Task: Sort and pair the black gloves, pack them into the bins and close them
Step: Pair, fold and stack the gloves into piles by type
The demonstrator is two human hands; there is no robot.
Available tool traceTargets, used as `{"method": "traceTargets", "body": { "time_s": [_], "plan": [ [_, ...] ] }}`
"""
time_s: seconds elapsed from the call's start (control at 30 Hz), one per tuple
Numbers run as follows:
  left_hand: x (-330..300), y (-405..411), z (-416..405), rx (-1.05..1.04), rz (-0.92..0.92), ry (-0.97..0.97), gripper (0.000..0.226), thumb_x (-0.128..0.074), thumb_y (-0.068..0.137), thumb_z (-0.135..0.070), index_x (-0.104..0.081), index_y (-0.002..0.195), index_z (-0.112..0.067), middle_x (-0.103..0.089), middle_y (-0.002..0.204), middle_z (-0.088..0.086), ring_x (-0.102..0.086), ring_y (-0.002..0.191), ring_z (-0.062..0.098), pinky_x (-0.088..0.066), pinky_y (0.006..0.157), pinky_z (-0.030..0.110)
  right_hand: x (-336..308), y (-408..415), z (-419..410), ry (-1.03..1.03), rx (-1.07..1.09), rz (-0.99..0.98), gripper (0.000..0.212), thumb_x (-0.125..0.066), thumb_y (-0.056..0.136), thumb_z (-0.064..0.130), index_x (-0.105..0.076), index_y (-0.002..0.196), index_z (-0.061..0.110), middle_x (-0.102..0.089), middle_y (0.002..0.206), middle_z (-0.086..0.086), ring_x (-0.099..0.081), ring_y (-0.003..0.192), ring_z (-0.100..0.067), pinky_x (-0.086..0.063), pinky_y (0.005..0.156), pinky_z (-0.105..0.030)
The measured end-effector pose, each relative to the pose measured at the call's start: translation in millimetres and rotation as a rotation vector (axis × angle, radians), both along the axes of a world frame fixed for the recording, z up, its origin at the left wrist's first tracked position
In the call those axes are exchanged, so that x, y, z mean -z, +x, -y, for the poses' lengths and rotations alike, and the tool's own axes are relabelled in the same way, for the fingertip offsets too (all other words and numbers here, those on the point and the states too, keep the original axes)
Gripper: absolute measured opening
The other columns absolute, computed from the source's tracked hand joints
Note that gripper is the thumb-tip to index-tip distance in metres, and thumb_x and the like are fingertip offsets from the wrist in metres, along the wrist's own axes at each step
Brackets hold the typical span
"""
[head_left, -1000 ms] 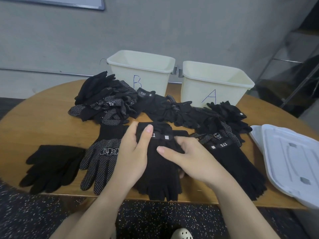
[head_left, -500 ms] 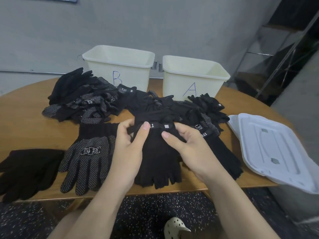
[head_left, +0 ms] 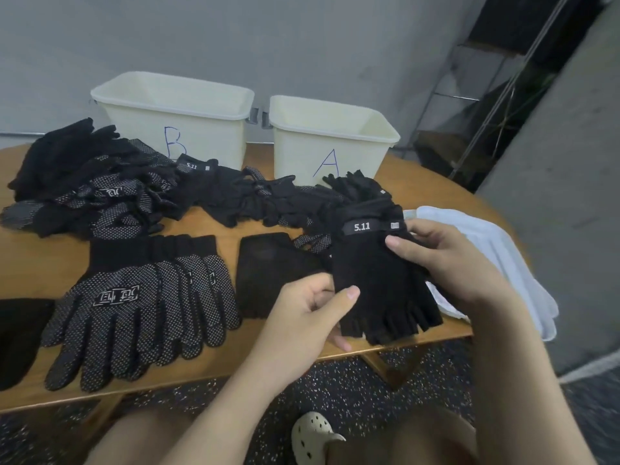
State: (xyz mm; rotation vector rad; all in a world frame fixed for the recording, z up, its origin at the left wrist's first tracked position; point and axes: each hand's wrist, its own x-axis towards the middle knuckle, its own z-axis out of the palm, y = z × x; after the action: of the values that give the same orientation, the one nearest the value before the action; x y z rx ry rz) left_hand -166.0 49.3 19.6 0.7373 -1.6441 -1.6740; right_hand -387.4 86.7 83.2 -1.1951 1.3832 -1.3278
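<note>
I hold a black fingerless 5.11 glove pair [head_left: 375, 273] just above the table's front edge. My left hand [head_left: 302, 317] pinches its lower left side with thumb on top. My right hand [head_left: 443, 263] grips its right side near the cuff. Another flat black glove [head_left: 268, 273] lies on the table to the left. A dotted glove pair [head_left: 144, 307] lies further left. A long heap of black gloves [head_left: 134, 193] stretches in front of bin B [head_left: 177, 115] and bin A [head_left: 332, 135], both open-topped and cream.
White bin lids [head_left: 496, 256] lie stacked at the table's right edge, partly behind my right hand. A plain black glove [head_left: 16, 333] sits at the far left. The round wooden table [head_left: 43, 263] ends near my body; a metal rack [head_left: 486, 105] stands at right.
Both hands have lifted the 5.11 gloves off the table and carried them right. A flat black glove that lay beneath them is now uncovered. The camera has turned right.
</note>
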Motion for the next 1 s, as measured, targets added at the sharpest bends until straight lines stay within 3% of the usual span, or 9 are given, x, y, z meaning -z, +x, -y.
{"method": "traceTargets", "body": {
  "time_s": [0.07,0.17,0.27,0.4,0.53,0.77,0.83,0.93,1.0],
  "plan": [
    [-1.2,-7.7,-0.8,-0.006,-0.005,0.040,0.036,-0.063,0.103,-0.031,-0.067,0.068,-0.036,-0.049,0.055,-0.016,-0.064,0.053,0.009,-0.063,0.073,0.054,7.0,-7.0,1.1,0.022,0.023,0.026,0.028,-0.068,0.093,0.016,-0.072,0.117,0.003,-0.074,0.119,-0.017,-0.072,0.110,-0.031,-0.060,0.085,-0.031],
    [-4.5,-22.6,-8.3,0.026,-0.055,0.076,0.015,-0.058,0.106,-0.024,-0.074,0.103,-0.024,-0.078,0.085,-0.002,-0.077,0.073,0.021,-0.064,0.066,0.041,16.1,-18.2,0.3,0.014,0.053,0.100,0.029,-0.066,0.094,0.018,-0.072,0.120,0.005,-0.072,0.123,-0.018,-0.071,0.112,-0.032,-0.060,0.086,-0.032],
    [3.5,-39.5,-25.6,0.044,0.036,0.011,0.024,-0.058,0.105,-0.025,-0.060,0.087,-0.009,-0.068,0.070,0.002,-0.077,0.070,0.021,-0.058,0.054,0.028,21.2,-33.8,-2.1,0.033,0.062,0.111,0.028,-0.067,0.093,0.020,-0.073,0.116,0.006,-0.072,0.121,-0.019,-0.072,0.107,-0.029,-0.060,0.083,-0.031],
    [13.2,-51.8,-41.4,0.018,0.181,-0.051,0.038,-0.061,0.102,-0.032,-0.049,0.074,-0.009,-0.068,0.064,0.010,-0.072,0.055,0.011,-0.051,0.048,0.022,23.7,-50.8,1.0,0.100,0.014,0.034,0.018,-0.069,0.089,0.020,-0.076,0.103,0.012,-0.076,0.108,-0.014,-0.074,0.096,-0.025,-0.059,0.076,-0.028],
    [14.8,-58.1,-44.5,-0.001,0.217,-0.022,0.038,-0.062,0.102,-0.034,-0.056,0.078,-0.006,-0.068,0.062,0.011,-0.071,0.052,0.011,-0.057,0.049,0.028,27.6,-58.4,12.1,0.120,-0.042,-0.014,0.019,-0.070,0.089,0.020,-0.075,0.104,0.008,-0.075,0.107,-0.017,-0.074,0.094,-0.026,-0.058,0.076,-0.028],
    [12.8,-55.8,-43.6,-0.086,0.247,0.004,0.038,-0.062,0.099,-0.047,-0.058,0.073,-0.019,-0.070,0.062,0.006,-0.070,0.050,0.010,-0.060,0.055,0.043,30.9,-57.6,16.9,0.100,-0.082,0.010,0.015,-0.072,0.091,0.021,-0.075,0.100,0.009,-0.075,0.099,-0.014,-0.073,0.088,-0.025,-0.058,0.074,-0.029],
    [10.9,-53.7,-41.9,-0.201,0.228,-0.076,0.038,-0.062,0.096,-0.053,-0.058,0.072,-0.023,-0.069,0.063,0.001,-0.068,0.050,0.011,-0.058,0.054,0.042,26.0,-55.2,13.5,0.072,-0.060,0.001,0.011,-0.072,0.088,0.019,-0.077,0.096,0.014,-0.076,0.096,-0.010,-0.073,0.086,-0.021,-0.058,0.073,-0.026],
    [3.5,-47.7,-32.3,-0.408,0.198,-0.346,0.040,-0.063,0.093,-0.054,-0.053,0.066,-0.026,-0.061,0.057,-0.007,-0.060,0.051,0.014,-0.046,0.049,0.023,7.0,-54.4,1.7,-0.009,0.084,-0.072,0.018,-0.077,0.077,0.030,-0.079,0.091,0.019,-0.076,0.090,-0.003,-0.073,0.082,-0.015,-0.057,0.071,-0.023],
    [-4.5,-47.9,-27.2,-0.426,0.110,-0.381,0.031,-0.062,0.096,-0.047,-0.058,0.072,-0.027,-0.062,0.063,-0.004,-0.061,0.057,0.019,-0.048,0.053,0.029,-8.0,-52.4,-7.1,-0.064,0.190,-0.149,0.026,-0.081,0.073,0.037,-0.078,0.093,0.021,-0.078,0.091,-0.003,-0.075,0.081,-0.018,-0.060,0.069,-0.027]
  ]
}}
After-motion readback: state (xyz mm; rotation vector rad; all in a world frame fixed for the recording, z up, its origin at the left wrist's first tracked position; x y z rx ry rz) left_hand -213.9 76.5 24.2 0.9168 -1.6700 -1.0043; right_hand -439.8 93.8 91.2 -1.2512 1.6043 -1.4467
